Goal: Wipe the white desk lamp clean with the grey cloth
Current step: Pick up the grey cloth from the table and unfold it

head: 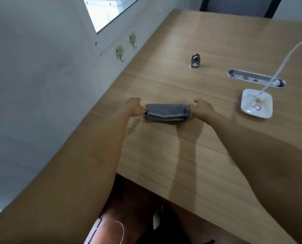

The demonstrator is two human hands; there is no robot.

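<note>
A folded grey cloth (166,112) lies flat on the wooden desk (208,41), near its left edge. My left hand (134,106) touches the cloth's left end with curled fingers. My right hand (203,108) sits at the cloth's right end, fingers bent; whether it grips the fabric is unclear. The white desk lamp stands to the right: a square base (256,103) with a red ring button and brown stains, and a thin bent neck (285,62) rising out of view at the right edge. Its head is not visible.
A small grey metal stand (195,61) is upright mid-desk. An oval cable slot (255,78) lies behind the lamp base. A wall with two green hooks (120,52) and a window borders the desk's left side. A dark chair (238,5) sits at the far end.
</note>
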